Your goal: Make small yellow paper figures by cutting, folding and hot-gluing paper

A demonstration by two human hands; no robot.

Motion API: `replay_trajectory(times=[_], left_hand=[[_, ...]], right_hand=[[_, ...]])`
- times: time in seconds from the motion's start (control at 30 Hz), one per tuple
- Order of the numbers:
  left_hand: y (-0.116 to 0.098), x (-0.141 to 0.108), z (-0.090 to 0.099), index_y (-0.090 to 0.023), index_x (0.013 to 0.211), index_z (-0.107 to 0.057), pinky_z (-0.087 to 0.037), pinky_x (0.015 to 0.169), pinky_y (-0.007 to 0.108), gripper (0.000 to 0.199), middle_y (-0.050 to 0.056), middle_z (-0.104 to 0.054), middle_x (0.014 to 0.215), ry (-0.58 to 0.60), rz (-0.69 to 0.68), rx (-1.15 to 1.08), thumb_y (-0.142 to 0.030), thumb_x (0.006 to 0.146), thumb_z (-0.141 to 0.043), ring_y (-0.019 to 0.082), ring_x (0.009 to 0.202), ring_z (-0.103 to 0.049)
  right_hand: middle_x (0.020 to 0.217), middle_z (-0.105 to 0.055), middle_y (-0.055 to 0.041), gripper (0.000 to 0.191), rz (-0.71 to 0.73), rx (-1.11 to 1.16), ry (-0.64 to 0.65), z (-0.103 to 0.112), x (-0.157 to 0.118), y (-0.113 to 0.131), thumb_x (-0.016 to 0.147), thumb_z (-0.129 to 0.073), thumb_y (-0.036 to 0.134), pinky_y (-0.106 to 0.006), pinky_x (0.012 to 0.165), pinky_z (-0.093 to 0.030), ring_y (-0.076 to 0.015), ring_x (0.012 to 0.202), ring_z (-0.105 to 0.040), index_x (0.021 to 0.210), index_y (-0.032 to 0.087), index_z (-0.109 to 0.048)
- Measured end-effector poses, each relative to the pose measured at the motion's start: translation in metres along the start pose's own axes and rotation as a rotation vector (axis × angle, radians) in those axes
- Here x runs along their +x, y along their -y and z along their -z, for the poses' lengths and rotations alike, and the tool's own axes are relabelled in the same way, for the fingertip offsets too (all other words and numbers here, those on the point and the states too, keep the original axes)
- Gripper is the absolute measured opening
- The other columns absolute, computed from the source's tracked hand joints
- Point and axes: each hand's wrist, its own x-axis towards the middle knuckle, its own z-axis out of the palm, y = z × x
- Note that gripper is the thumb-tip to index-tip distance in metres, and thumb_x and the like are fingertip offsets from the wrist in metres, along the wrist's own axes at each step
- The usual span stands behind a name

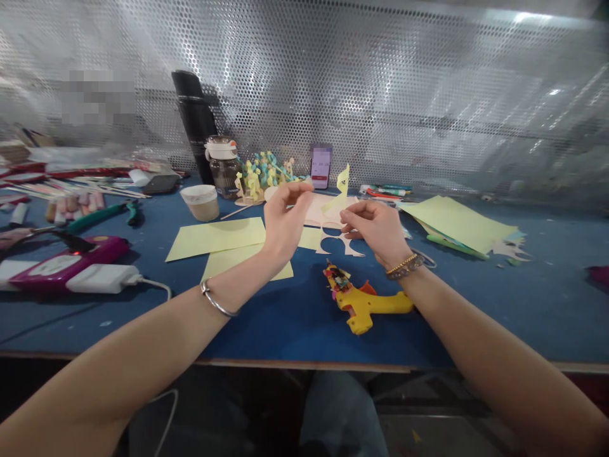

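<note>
My left hand (pixel 288 219) and my right hand (pixel 373 231) hover over the blue work table (pixel 295 324), pinching a pale pink cut-paper shape (pixel 330 211) between their fingers. A pointed yellow paper piece (pixel 341 183) rises from its top edge. Below it, a cream paper cutout with curved openings (pixel 335 244) lies partly under my hands. Loose yellow paper sheets (pixel 214 238) lie left of my left hand. A yellow hot glue gun (pixel 361 304) rests on its side just below my right wrist.
A black flask (pixel 195 124), a clear jar (pixel 223 171), a paper cup (pixel 200 203) and small yellow-and-teal paper figures (pixel 266 170) stand at the back. Further left are green pliers (pixel 99 217) and a magenta device (pixel 71 260). Yellow sheets (pixel 457 222) lie right. A perforated metal screen (pixel 361 82) rises behind.
</note>
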Motion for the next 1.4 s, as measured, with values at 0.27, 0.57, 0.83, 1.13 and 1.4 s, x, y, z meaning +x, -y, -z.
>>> replay_trajectory(times=[0.27,0.57,0.83,1.13,1.4], left_hand=[[-0.002,-0.008,-0.003,-0.019,0.095,-0.069,-0.046,0.077,0.028,0.021,0.005,-0.069,0.1,0.255,-0.034,0.1,-0.026,0.076,-0.063,0.016,0.085,-0.061],[0.001,-0.003,0.0,-0.021,0.087,-0.067,-0.043,0.066,0.027,0.016,0.004,-0.065,0.092,0.111,-0.048,0.186,-0.025,0.072,-0.067,0.014,0.073,-0.055],[0.006,-0.003,-0.003,-0.019,0.086,-0.07,-0.047,0.07,0.027,0.014,0.004,-0.069,0.091,0.236,-0.001,0.077,-0.026,0.075,-0.063,0.014,0.075,-0.06],[0.007,-0.005,-0.005,-0.016,0.097,-0.068,-0.051,0.079,0.032,0.032,0.007,-0.071,0.093,0.279,0.206,-0.1,-0.03,0.068,-0.071,0.017,0.083,-0.065],[0.007,-0.006,-0.006,-0.013,0.093,-0.067,-0.053,0.078,0.032,0.032,0.007,-0.071,0.086,0.275,0.188,-0.046,-0.024,0.064,-0.074,0.018,0.082,-0.066]], right_hand=[[0.064,-0.065,-0.0025,0.021,0.067,-0.002,0.053,-0.002,-0.003,0.0,0.067,-0.071,0.033,-0.024,0.052,-0.056,-0.0125,0.055,-0.064,0.073,0.014,-0.062],[0.064,-0.065,-0.0023,0.022,0.073,0.0,0.045,-0.002,-0.002,-0.002,0.067,-0.072,0.034,-0.024,0.053,-0.056,-0.0121,0.055,-0.063,0.072,0.015,-0.062],[0.064,-0.065,-0.0021,0.021,0.07,0.0,0.062,-0.002,-0.002,-0.002,0.066,-0.072,0.032,-0.024,0.053,-0.056,-0.0119,0.055,-0.063,0.072,0.015,-0.062],[0.065,-0.067,-0.0043,0.021,0.103,-0.027,0.073,-0.001,-0.002,-0.002,0.068,-0.071,0.032,-0.024,0.053,-0.056,-0.0127,0.055,-0.064,0.072,0.013,-0.063],[0.065,-0.069,-0.0061,0.022,0.053,-0.005,0.085,-0.003,-0.004,0.0,0.066,-0.072,0.031,-0.026,0.054,-0.057,-0.0162,0.056,-0.067,0.074,0.011,-0.065]])
